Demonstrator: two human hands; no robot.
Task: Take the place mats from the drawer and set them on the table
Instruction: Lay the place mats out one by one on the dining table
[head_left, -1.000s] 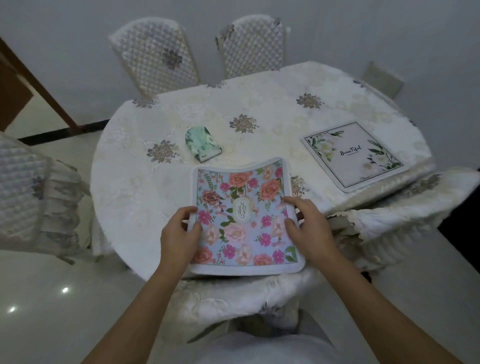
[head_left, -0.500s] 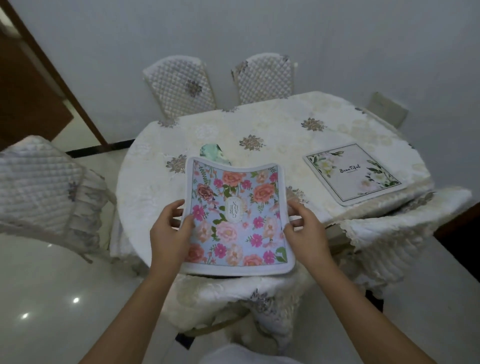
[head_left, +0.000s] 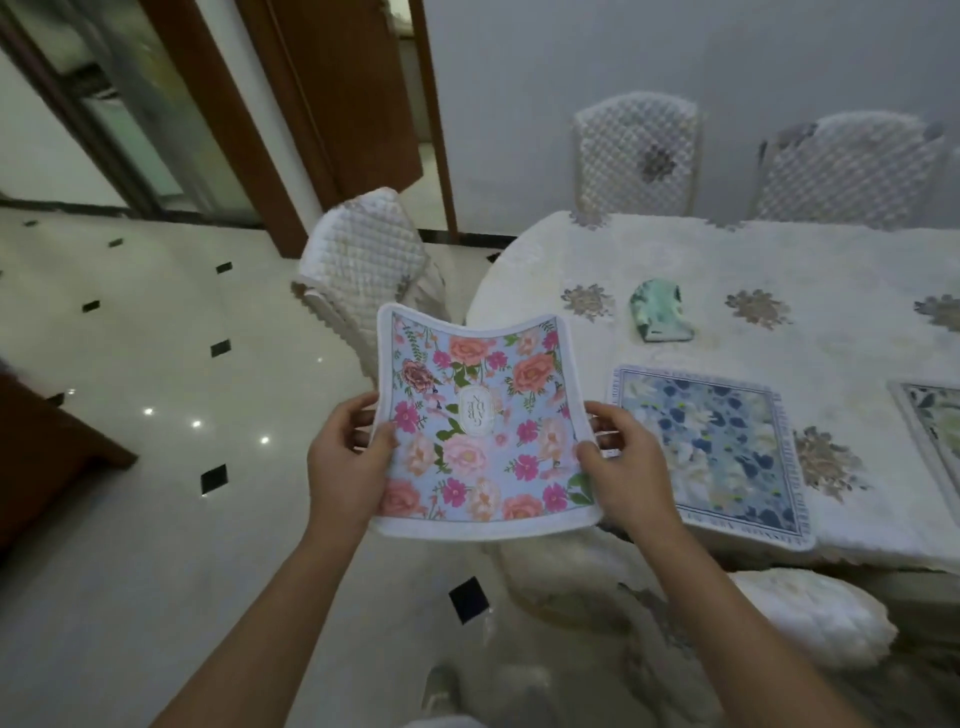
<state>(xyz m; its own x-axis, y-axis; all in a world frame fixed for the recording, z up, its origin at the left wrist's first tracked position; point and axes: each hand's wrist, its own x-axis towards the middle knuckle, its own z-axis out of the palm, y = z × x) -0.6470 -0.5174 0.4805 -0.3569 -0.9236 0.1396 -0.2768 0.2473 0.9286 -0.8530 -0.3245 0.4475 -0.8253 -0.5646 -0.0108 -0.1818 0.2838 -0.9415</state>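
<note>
Hands: my left hand (head_left: 347, 467) and right hand (head_left: 626, 467) are gripping the floral mat (head_left: 480, 431) by its sides | Mat: hanging off the bench (head_left: 675, 260), to my right | Tip: I'm keeping it level, laying it flat.

A dining room in a home. An oval table (head_left: 779, 270) is draped in a cream embroidered tablecloth (head_left: 675, 260), with quilted, padded dining chairs (head_left: 636, 156) drawn up around it, their covers matching the cloth. Printed place mats (head_left: 711, 447) lie at the seats along the near edge. The floor (head_left: 130, 338) is glossy pale tile with small black diamond insets that reflect ceiling lights. Behind, plain light walls meet dark wooden door frames (head_left: 218, 104) and a glazed sliding door (head_left: 119, 104) leading to another room.
</note>
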